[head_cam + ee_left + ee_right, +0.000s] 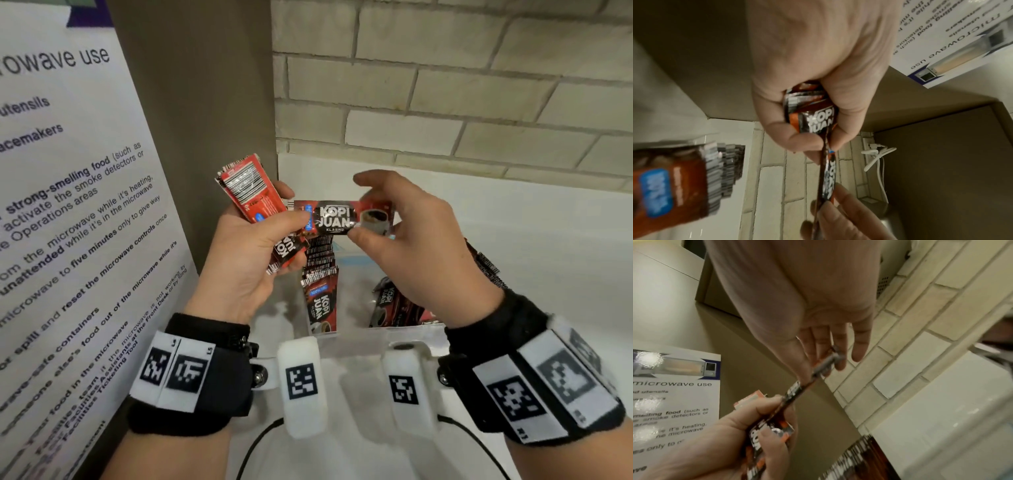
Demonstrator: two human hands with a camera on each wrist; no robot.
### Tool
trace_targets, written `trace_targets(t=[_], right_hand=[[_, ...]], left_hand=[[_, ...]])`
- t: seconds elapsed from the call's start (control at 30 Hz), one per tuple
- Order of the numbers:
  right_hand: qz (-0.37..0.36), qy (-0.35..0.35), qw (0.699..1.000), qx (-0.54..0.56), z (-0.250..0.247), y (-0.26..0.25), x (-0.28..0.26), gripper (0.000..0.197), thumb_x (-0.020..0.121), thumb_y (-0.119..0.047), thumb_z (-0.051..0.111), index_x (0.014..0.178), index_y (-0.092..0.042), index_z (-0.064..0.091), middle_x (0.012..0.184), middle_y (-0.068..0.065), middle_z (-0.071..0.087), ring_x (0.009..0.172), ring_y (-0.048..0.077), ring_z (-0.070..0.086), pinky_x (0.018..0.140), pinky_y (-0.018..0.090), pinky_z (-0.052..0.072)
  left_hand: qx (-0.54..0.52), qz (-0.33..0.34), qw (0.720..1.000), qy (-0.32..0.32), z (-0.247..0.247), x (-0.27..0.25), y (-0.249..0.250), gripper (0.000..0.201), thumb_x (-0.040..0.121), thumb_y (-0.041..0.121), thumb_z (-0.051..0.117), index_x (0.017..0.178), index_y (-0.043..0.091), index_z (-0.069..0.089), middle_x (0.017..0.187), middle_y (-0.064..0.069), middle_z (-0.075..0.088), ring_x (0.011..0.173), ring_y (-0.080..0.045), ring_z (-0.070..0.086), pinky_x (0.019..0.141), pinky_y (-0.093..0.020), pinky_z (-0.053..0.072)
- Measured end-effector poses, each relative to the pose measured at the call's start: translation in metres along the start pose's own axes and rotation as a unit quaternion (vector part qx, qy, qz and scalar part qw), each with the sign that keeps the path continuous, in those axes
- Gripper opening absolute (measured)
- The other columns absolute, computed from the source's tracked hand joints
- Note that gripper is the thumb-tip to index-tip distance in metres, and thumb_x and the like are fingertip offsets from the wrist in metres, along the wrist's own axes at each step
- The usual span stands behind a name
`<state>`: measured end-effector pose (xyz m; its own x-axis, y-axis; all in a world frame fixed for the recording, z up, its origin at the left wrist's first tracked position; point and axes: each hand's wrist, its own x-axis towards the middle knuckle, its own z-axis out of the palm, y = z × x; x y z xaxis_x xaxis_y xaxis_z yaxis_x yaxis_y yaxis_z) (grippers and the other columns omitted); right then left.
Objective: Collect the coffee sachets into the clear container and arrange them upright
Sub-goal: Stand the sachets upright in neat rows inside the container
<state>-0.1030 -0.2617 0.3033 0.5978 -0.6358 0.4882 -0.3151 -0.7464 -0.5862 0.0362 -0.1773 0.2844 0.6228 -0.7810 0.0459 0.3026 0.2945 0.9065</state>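
Note:
My left hand grips a bundle of red and black coffee sachets, seen close up as a bundle in the left wrist view. One sachet lies sideways between both hands; my left thumb holds its left end and my right hand pinches its right part between thumb and fingers. That sachet appears edge-on in the right wrist view. Below the hands stands the clear container, with a row of upright sachets at its left and leaning sachets at its right.
A brown panel with a microwave notice rises close on the left. A pale brick wall runs behind the white counter. More sachets peek out behind my right wrist. A white cable hangs from a socket.

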Motion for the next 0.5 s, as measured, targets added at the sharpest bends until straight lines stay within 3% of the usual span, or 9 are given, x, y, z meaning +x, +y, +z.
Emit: trace_targets(t=[0.1,0.17,0.27,0.4,0.5], right_hand=[[0.04,-0.044,0.998,-0.01,-0.005,-0.004,0.002,0.02,0.079,-0.011,0.073,0.097,-0.018,0.073,0.074,-0.012,0.064,0.066,-0.003,0.056,0.066,0.005,0.042],[0.071,-0.09,0.993,0.033,-0.007,-0.006,0.002,0.011,0.079,-0.009,0.073,0.086,-0.018,0.074,0.07,-0.005,0.069,0.06,0.002,0.06,0.064,0.013,0.048],[0.101,-0.153,0.98,0.083,-0.007,-0.008,0.0,0.012,0.079,-0.004,0.073,0.077,-0.015,0.07,0.065,-0.001,0.067,0.052,-0.001,0.055,0.056,0.01,0.044],[0.131,-0.145,0.976,0.1,-0.003,-0.001,-0.003,0.012,0.077,0.0,0.073,0.073,-0.01,0.067,0.062,-0.001,0.062,0.056,0.008,0.056,0.062,0.028,0.053],[0.165,-0.143,0.968,0.121,0.005,0.011,-0.013,0.021,0.075,0.002,0.075,0.066,-0.012,0.062,0.055,-0.005,0.057,0.049,0.004,0.053,0.056,0.022,0.051]], left_hand=[[-0.001,0.028,0.999,0.024,0.001,0.001,-0.001,0.031,0.077,-0.005,0.069,0.08,0.024,0.06,0.073,0.006,0.07,0.065,-0.014,0.065,0.047,-0.02,0.045],[-0.014,0.041,0.998,0.04,0.001,0.001,-0.001,0.033,0.077,-0.006,0.069,0.079,0.025,0.058,0.073,0.008,0.07,0.071,-0.015,0.066,0.049,-0.02,0.044],[-0.052,0.024,0.998,0.029,0.003,0.001,-0.001,0.03,0.079,-0.003,0.067,0.078,0.026,0.057,0.074,0.008,0.071,0.071,-0.012,0.067,0.048,-0.019,0.045],[-0.128,-0.029,0.99,0.058,0.001,0.004,-0.004,0.022,0.08,0.006,0.069,0.075,0.025,0.059,0.072,0.006,0.067,0.062,-0.01,0.065,0.047,-0.019,0.045],[-0.152,-0.042,0.983,0.094,-0.006,0.009,-0.004,0.022,0.083,0.007,0.069,0.075,0.025,0.058,0.069,0.005,0.066,0.064,-0.011,0.066,0.047,-0.017,0.043]])
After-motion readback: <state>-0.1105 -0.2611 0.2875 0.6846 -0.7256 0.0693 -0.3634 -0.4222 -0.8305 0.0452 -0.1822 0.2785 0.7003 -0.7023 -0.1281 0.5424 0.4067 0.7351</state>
